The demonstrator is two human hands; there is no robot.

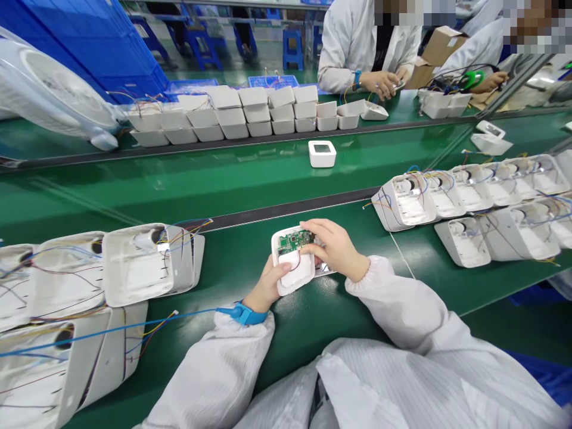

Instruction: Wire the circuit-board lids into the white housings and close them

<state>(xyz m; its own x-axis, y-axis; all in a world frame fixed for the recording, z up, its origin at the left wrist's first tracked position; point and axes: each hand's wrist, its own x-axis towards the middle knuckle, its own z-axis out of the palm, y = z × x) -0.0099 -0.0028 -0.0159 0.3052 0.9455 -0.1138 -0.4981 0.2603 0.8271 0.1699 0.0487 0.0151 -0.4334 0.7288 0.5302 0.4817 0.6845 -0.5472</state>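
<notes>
Over the green bench, my left hand (269, 280) holds a small white plastic housing (298, 279) from its lower left, thumb on its inner face. A green circuit board (288, 241) shows in the upper part of that housing. My right hand (333, 245) is closed at the housing's upper right, its thumb and fingers pinching at the board's right end. What the right fingertips hold is too small to make out. Just under the housing's right side, part of another piece with a dark or shiny face (325, 268) shows, mostly hidden. A blue wrist strap (245, 313) is on my left wrist.
White casings with loose wires (138, 262) are stacked at left; more casings (411, 199) stand in rows at right. A white unit with a screen (322, 155) sits on the green belt (201, 185). Across it, a co-worker's hands (382, 83) handle a part beside stacked casings (235, 116).
</notes>
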